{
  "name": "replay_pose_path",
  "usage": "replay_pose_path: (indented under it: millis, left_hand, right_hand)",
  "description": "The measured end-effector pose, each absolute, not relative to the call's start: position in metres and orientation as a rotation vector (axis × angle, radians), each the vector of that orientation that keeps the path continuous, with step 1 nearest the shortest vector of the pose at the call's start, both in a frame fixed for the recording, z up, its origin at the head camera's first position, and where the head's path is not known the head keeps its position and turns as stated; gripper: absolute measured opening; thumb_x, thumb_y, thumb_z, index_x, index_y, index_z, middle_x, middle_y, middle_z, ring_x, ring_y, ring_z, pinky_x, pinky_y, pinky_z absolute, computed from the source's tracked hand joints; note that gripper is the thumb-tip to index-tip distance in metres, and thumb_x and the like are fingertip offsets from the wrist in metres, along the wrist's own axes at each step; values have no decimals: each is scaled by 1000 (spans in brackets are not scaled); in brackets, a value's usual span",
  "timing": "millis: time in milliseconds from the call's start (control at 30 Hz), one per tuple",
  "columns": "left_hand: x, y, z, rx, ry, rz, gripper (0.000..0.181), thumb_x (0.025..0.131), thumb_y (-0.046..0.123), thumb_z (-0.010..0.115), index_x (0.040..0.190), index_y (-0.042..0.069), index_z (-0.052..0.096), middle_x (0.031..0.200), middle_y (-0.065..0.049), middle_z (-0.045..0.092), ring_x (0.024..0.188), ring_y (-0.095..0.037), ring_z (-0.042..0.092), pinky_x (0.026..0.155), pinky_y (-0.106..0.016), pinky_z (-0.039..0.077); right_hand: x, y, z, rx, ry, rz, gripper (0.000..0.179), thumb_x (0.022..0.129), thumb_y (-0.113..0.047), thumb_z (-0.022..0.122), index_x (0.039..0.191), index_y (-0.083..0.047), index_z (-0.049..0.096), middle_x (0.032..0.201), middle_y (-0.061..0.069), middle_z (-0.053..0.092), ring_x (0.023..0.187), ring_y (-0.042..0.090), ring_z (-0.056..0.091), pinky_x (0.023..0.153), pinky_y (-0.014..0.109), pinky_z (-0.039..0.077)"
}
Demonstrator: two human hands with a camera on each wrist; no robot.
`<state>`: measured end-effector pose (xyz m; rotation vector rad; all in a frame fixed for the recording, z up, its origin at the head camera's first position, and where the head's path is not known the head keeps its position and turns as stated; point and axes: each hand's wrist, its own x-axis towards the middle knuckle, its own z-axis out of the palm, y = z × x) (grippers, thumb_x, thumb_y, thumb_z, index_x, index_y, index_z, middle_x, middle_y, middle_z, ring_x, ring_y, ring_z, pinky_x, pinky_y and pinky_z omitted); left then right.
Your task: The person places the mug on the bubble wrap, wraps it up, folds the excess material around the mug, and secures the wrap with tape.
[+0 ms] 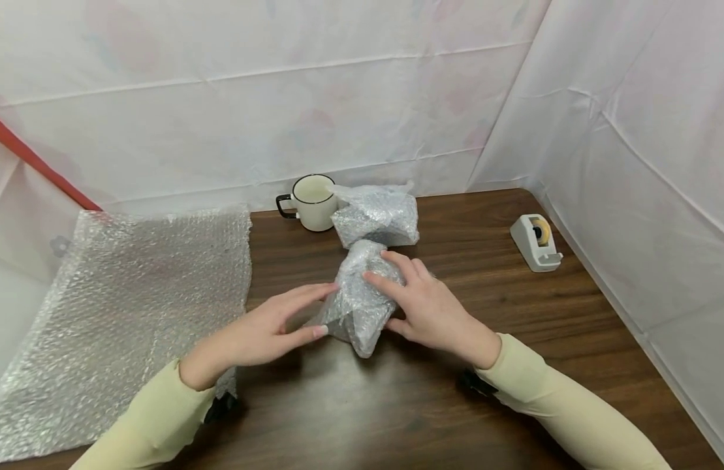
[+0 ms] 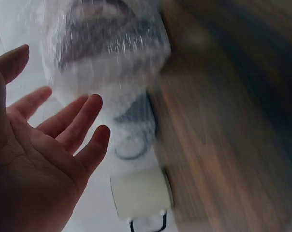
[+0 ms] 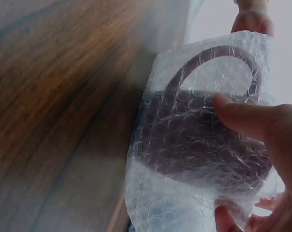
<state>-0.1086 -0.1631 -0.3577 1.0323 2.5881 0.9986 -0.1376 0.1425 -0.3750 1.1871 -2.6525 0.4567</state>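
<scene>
A mug bundled in bubble wrap (image 1: 362,300) lies on the table between my hands. Through the plastic, the right wrist view shows a dark body and a curved handle of the wrapped mug (image 3: 204,130). My right hand (image 1: 429,307) grips it, fingers over the top and thumb on the near side. On the other side, my left hand (image 1: 264,329) has its fingers spread, with the fingertips at the wrap's edge. The left wrist view shows that left hand (image 2: 44,140) with its palm turned to the bundle and nothing grasped.
Behind the bundle stand a second bubble-wrapped item (image 1: 379,215) and a white mug (image 1: 314,203) with a black rim and handle. A bubble wrap sheet (image 1: 150,313) covers the table's left side. A tape dispenser (image 1: 536,245) sits at the right, near the curtain (image 1: 661,163).
</scene>
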Motion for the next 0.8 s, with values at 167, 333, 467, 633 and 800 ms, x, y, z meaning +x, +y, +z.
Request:
replay_pose_path:
  millis: [167, 333, 467, 633, 800]
  left_hand:
    - [-108, -154, -356, 1017, 2542, 1010, 70, 98, 43, 62, 158, 28, 29, 158, 5, 33, 143, -16, 34, 115, -44, 30]
    - [-110, -151, -355, 1022, 2523, 979, 72, 98, 47, 59, 159, 28, 25, 160, 6, 29, 144, -16, 31, 115, -45, 29]
    - [-109, -153, -354, 1002, 2550, 935, 71, 98, 50, 58, 158, 29, 26, 159, 6, 31, 143, -17, 32, 114, -46, 31]
    - [-108, -162, -353, 939, 2591, 909, 70, 98, 52, 57, 157, 34, 26, 157, 7, 35, 142, -18, 35, 113, -48, 32]
    - [-106, -171, -353, 880, 2607, 923, 69, 97, 52, 58, 157, 36, 28, 154, 5, 39, 139, -19, 40, 111, -52, 34]
  right_hand:
    - [-132, 145, -377, 1096, -2622, 531, 80, 70, -28, 89, 143, -22, 55, 150, 16, 34, 122, 36, 48, 54, 40, 55]
    - [-125, 157, -377, 1043, -2605, 543, 80, 68, -28, 89, 141, -22, 56, 147, 17, 38, 122, 37, 49, 47, 37, 51]
    - [-122, 174, -376, 1019, -2613, 547, 81, 68, -27, 89, 142, -23, 55, 147, 18, 38, 122, 37, 49, 46, 35, 49]
    - [-120, 201, -376, 953, -2617, 531, 85, 64, -26, 91, 141, -23, 56, 146, 19, 40, 118, 39, 51, 44, 34, 47]
    - [-122, 231, -377, 836, -2652, 469, 87, 61, -23, 92, 140, -22, 57, 144, 21, 41, 115, 42, 51, 44, 39, 49]
